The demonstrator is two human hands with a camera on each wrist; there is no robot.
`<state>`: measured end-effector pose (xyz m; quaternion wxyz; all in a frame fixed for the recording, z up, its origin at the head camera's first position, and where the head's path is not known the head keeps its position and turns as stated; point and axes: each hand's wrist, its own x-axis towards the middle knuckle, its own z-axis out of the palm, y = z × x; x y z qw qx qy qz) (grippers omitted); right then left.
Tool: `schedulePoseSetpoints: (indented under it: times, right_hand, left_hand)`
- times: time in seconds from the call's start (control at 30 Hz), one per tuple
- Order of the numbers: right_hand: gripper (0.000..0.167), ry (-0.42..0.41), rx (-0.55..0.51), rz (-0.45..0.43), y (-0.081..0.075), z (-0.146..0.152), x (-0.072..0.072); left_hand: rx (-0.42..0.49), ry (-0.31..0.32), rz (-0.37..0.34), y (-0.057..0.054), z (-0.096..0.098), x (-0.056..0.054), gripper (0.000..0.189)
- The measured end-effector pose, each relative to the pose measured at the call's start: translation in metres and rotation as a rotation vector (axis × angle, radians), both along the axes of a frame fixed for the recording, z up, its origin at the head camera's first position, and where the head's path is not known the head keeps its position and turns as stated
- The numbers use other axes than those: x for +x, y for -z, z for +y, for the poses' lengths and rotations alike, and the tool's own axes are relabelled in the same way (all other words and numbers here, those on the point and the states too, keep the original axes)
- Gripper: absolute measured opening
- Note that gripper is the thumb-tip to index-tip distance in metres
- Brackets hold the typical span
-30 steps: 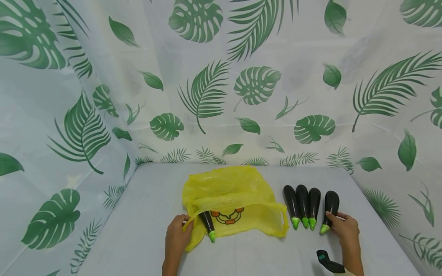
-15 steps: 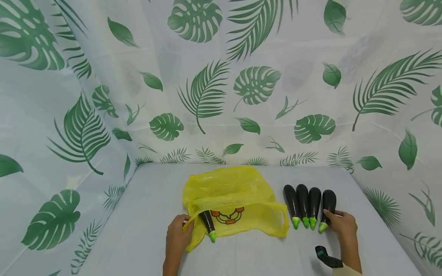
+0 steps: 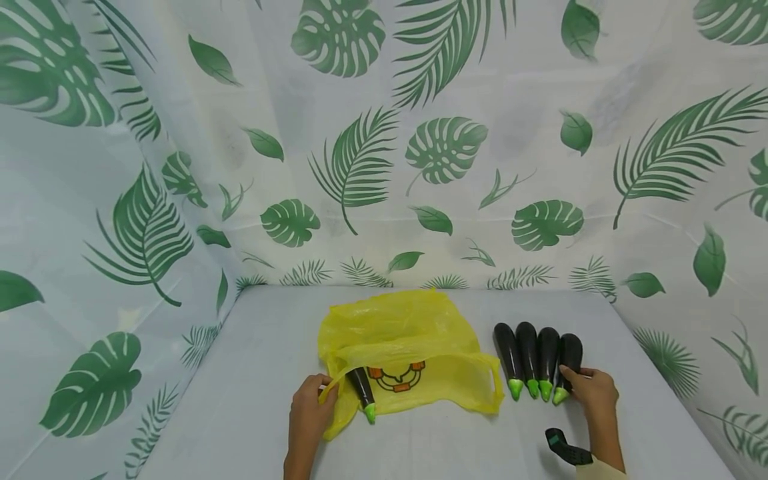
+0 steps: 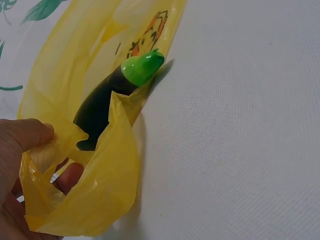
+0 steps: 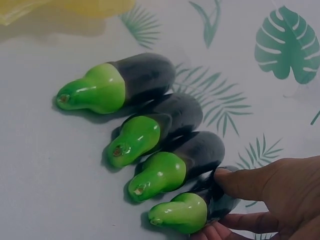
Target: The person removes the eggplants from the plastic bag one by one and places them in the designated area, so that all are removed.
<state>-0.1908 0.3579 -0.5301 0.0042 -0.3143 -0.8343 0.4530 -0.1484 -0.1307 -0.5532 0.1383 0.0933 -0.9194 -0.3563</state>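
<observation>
My left hand (image 3: pixel 311 412) pinches the left edge of a yellow plastic bag (image 3: pixel 396 320), which lies with its mouth facing me. Inside that mouth rests one eggplant (image 4: pixel 107 102), its green stem end poking out past the film. At the right of the table, my right hand (image 3: pixel 594 390) grips the rightmost eggplant (image 3: pixel 571 353) between thumb and fingers. This one lies close beside three other eggplants (image 3: pixel 527 353) in a row, green ends toward me. In the right wrist view the thumb presses on the dark body of the gripped eggplant (image 5: pixel 182 212).
A white cloth (image 3: pixel 444 447) covers the table. Leaf-printed sheets (image 3: pixel 384 167) rise behind it and at both sides. A black strap-like device (image 3: pixel 567 448) sits at my right wrist, above a pale sleeve.
My right hand has shifted left with the rightmost eggplant, narrowing the gap to the row. The left hand and the bag have stayed put.
</observation>
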Motion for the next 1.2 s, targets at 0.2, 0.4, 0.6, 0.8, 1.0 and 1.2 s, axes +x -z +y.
schedulePoseSetpoints:
  times: [0.2, 0.4, 0.6, 0.8, 1.0, 1.2]
  right_hand:
    - [0.071, 0.001, -0.009, 0.006, 0.0018, 0.0001, 0.0008]
    - [0.072, -0.006, -0.021, 0.051, 0.0034, 0.0016, 0.0018]
    - [0.066, -0.001, -0.01, 0.088, 0.0039, 0.0015, 0.0018]
    - [0.065, 0.004, -0.007, 0.104, 0.0035, 0.0019, 0.0025]
    - [0.064, 0.02, -0.014, 0.103, 0.0049, 0.0019, 0.0014]
    - [0.064, 0.031, -0.015, 0.1, 0.0063, 0.0007, 0.0027]
  left_hand:
    - [-0.009, 0.003, 0.005, 0.0001, 0.0005, -0.0003, 0.008]
    - [-0.009, 0.007, 0.016, -0.0017, 0.0011, -0.0003, 0.008]
    - [-0.005, 0.002, -0.013, -0.0024, 0.0028, 0.0002, 0.009]
    - [-0.016, 0.003, 0.01, -0.0028, 0.0024, -0.0001, 0.008]
    - [-0.029, 0.002, 0.026, -0.0035, 0.0022, -0.0002, 0.008]
    - [-0.029, -0.004, 0.007, -0.0032, 0.0032, 0.0012, 0.008]
